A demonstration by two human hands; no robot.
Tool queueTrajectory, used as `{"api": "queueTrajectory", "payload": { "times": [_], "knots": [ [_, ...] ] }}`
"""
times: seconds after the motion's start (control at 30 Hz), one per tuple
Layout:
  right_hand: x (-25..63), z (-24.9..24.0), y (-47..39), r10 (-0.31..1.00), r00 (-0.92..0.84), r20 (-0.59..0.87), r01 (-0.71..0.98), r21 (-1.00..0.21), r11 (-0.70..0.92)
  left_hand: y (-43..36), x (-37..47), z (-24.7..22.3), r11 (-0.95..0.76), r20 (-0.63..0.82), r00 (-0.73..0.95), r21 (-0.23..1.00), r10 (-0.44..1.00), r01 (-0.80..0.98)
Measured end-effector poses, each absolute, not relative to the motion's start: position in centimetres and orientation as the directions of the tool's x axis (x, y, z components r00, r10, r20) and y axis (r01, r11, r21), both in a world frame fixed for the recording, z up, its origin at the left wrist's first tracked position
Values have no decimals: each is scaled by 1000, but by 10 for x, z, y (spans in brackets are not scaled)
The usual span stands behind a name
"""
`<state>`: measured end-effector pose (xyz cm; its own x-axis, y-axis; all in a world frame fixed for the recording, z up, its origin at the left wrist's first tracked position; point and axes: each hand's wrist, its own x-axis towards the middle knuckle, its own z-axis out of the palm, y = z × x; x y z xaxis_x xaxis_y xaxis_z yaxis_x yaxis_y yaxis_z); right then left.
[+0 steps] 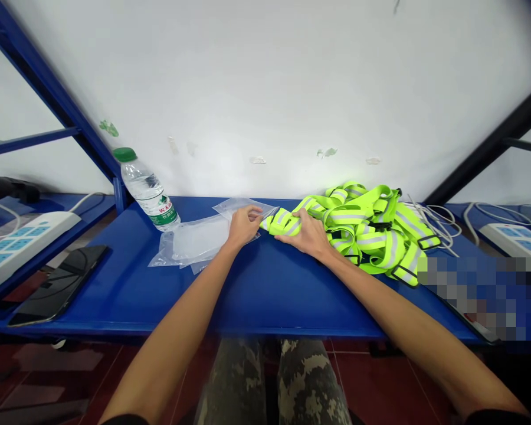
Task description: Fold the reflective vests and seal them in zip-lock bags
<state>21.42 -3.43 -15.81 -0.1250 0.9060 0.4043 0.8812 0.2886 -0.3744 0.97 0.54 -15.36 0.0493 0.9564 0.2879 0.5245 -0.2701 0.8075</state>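
Note:
My right hand (pixel 308 234) is wrapped round a folded bundle of neon-yellow reflective strap (pixel 284 223) with silver-grey stripes. Opposite it, my left hand (pixel 245 224) pinches a clear plastic bag (pixel 233 206) whose mouth lies against the left end of the bundle. How far the bundle reaches into the bag is hard to make out. A heap of more reflective straps (pixel 371 224) with black buckles lies just right of my right hand. Left of my left hand, further clear plastic bags (pixel 194 241) lie flat on the blue table (pixel 265 301).
A water bottle (pixel 149 192) with a green cap stands at the back left. A black phone (pixel 62 283) lies near the left edge, beside a white power strip (pixel 24 248). White cables (pixel 442 224) and another power strip (pixel 520 245) are at right. A wall (pixel 265 88) rises behind.

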Motion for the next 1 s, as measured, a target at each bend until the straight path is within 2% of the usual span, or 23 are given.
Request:
{"api": "queueTrajectory", "payload": {
  "times": [0.13, 0.23, 0.33, 0.57, 0.67, 0.8, 0.87, 1.0],
  "knots": [
    [217, -159, -33, 880, 59, 471, 810, -538, 234, 2, 14, -154, -278, 277, 80, 815, 958, 508],
    [216, -158, -32, 873, 99, 477, 781, -581, 229, -3, 20, -153, -311, 296, 113, 800, 948, 513],
    [214, -158, -34, 887, 74, 456, 794, -565, 225, -4, 23, -152, -332, 319, 108, 824, 941, 460],
    [212, -159, -37, 908, 40, 417, 866, -469, 177, -2, 20, -144, -248, 280, -69, 923, 958, 295],
    [211, -157, -38, 909, 34, 415, 885, -434, 165, -6, 23, -141, -289, 329, -86, 906, 941, 309],
    [208, -154, -40, 918, 15, 396, 898, -409, 162, -14, 30, -139, -373, 471, -92, 789, 877, 488],
    [207, -153, -42, 924, 2, 383, 900, -404, 166, -19, 33, -138, -415, 555, -45, 671, 831, 614],
    [204, -150, -46, 937, 27, 348, 902, -413, 127, -27, 40, -138, -503, 645, 167, 380, 745, 777]
  ]
}}
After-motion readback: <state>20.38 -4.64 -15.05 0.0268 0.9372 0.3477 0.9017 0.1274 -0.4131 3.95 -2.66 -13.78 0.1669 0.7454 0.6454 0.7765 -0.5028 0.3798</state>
